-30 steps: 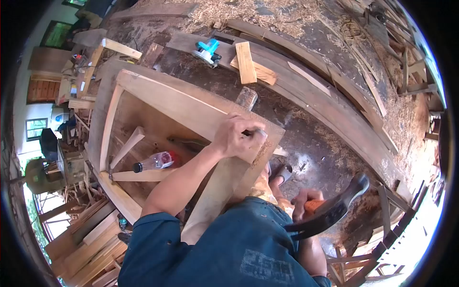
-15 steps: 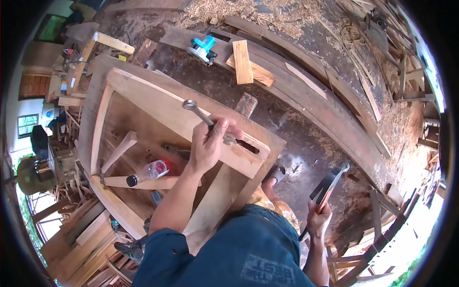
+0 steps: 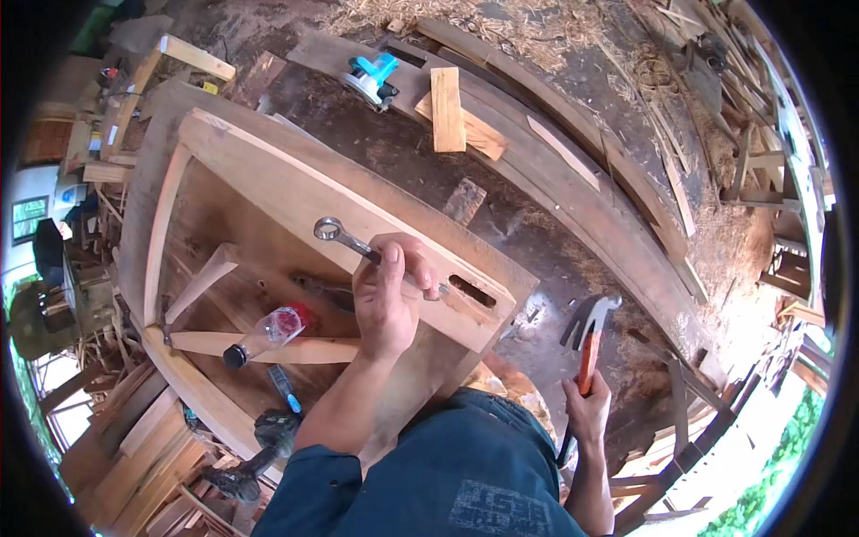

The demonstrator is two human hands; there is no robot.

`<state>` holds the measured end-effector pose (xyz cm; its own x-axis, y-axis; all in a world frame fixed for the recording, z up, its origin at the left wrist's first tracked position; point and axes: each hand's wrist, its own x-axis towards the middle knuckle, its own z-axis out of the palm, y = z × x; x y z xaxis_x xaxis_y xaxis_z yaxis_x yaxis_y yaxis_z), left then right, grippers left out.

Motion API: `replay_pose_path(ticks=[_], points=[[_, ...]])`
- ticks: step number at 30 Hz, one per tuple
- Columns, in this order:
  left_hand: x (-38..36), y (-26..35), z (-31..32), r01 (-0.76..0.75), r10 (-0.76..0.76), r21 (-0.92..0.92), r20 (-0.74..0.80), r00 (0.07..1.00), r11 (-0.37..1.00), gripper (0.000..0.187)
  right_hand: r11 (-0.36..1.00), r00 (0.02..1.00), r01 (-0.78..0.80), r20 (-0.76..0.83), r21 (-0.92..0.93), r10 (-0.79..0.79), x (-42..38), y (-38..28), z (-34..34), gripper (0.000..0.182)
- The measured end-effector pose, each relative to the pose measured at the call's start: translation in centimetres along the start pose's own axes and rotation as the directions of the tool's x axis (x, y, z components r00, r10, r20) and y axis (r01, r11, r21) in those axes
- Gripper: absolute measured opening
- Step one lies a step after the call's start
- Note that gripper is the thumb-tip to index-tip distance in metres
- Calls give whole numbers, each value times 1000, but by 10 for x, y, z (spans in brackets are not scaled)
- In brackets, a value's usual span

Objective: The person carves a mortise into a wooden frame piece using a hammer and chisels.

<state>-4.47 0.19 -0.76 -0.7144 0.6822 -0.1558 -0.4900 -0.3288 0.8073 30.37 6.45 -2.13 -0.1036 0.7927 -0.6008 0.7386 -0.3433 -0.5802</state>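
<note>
My left hand (image 3: 389, 300) is closed around a ring-ended wrench (image 3: 356, 245), held just above a long pale wooden beam (image 3: 304, 192). The wrench's ring points up and to the left; its other end is mostly hidden by my fingers. Right of this hand, a slot (image 3: 472, 291) is cut through the beam near its end. Lower right, my right hand (image 3: 586, 412) grips a claw hammer (image 3: 589, 353) by its orange handle, head upward and clear of the beam. A dark strip shows below that hand; I cannot make out what it is.
Inside the wooden frame lie a clear bottle (image 3: 268, 335) with a dark cap and a blue-tipped tool (image 3: 284, 389). A dark power tool (image 3: 276, 433) sits by the lower edge. Across the floor are long planks (image 3: 546, 183), a teal circular saw (image 3: 372, 79) and wood shavings (image 3: 501, 27).
My left hand and the wrench have shifted slightly left and down in view, baring more of the slot. The hammer has turned, showing its head and handle more clearly. Both grips stay closed.
</note>
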Motion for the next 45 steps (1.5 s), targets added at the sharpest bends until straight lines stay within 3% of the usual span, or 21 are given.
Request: replay_pose_path(ticks=[3, 6, 9, 11, 14, 15, 17, 18, 19, 21, 24, 27, 30, 32, 33, 34, 35, 38, 41, 44, 45], points=[[-1, 0, 5, 17, -22, -105, -49, 999, 994, 34, 996, 998, 65, 21, -57, -64, -1, -23, -1, 18], [-13, 9, 12, -10, 3, -69, -101, 995, 998, 40, 977, 984, 175, 41, -123, -172, 8, -55, 1, 20], [-39, 13, 11, 19, -30, -76, -151, 988, 997, 42, 873, 916, 397, 183, -284, -358, 21, -127, 10, 24], [-59, 11, 9, 14, -15, -5, -158, 987, 1000, 43, 743, 778, 625, 278, -240, -564, 30, -179, 33, 30], [-89, 2, 7, 46, -24, 108, -197, 980, 993, 43, 602, 565, 790, 514, -113, -645, 44, -260, 81, 33], [-98, 2, 12, 47, -29, 64, -255, 967, 997, 42, 523, 468, 848, 582, -84, -665, 54, -279, 102, 33], [-115, 4, 25, 43, -49, -25, -368, 929, 999, 40, 387, 300, 922, 682, -27, -667, 76, -308, 152, 32], [-123, -1, 24, -15, 1, -35, -380, 925, 999, 37, 386, 296, 920, 755, -62, -586, 78, -325, 172, 35], [-126, -2, 27, -72, 86, 51, -391, 916, 996, 37, 379, 287, 921, 821, -94, -494, 80, -339, 190, 37], [-131, -5, 31, -37, 150, 247, -456, 877, 968, 32, 266, 193, 962, 842, -61, -504, 83, -354, 221, 34], [-116, -14, 48, -79, 230, 291, -534, 814, 954, 25, -66, -191, 980, 792, 188, -580, 99, -362, 240, 36], [-85, -6, 68, -172, 257, 203, -543, 800, 964, 17, -22, -229, 965, 795, 263, -561, 104, -361, 222, 38], [-57, -6, 76, -176, 278, 255, -450, 849, 951, 16, 629, -13, 704, 892, 329, -452, 69, -373, 145, 42], [-48, -13, 68, -144, 236, 273, -346, 908, 951, 18, 703, -133, 601, 915, 380, -381, 59, -370, 113, 40], [-48, -23, 61, -106, 180, 209, -373, 910, 972, 19, 744, -191, 541, 919, 392, -346, 56, -366, 105, 39], [-48, -35, 53, -69, 120, 143, -391, 912, 987, 20, 715, -244, 555, 905, 425, -349, 56, -359, 107, 29], [-45, -42, 46, -39, 67, 79, -399, 915, 996, 21, 655, -230, 605, 887, 453, -401, 56, -350, 111, 26], [-35, -51, 38, -78, 166, 252, -351, 921, 965, 39, 493, -195, 694, 796, 525, -573, 45, -330, 115, 17], [-29, -51, 28, -33, 70, 111, -348, 935, 993, 59, 372, -127, 812, 759, 449, -639, 29, -326, 107, 17], [-26, -48, 25, -19, 42, 71, -332, 942, 997, 55, 315, -116, 821, 680, 476, -724, 22, -320, 107, 19], [-24, -48, 26, -35, 63, 93, -320, 945, 995, 53, 323, -135, 826, 719, 462, -682, 20, -321, 106, 19]])
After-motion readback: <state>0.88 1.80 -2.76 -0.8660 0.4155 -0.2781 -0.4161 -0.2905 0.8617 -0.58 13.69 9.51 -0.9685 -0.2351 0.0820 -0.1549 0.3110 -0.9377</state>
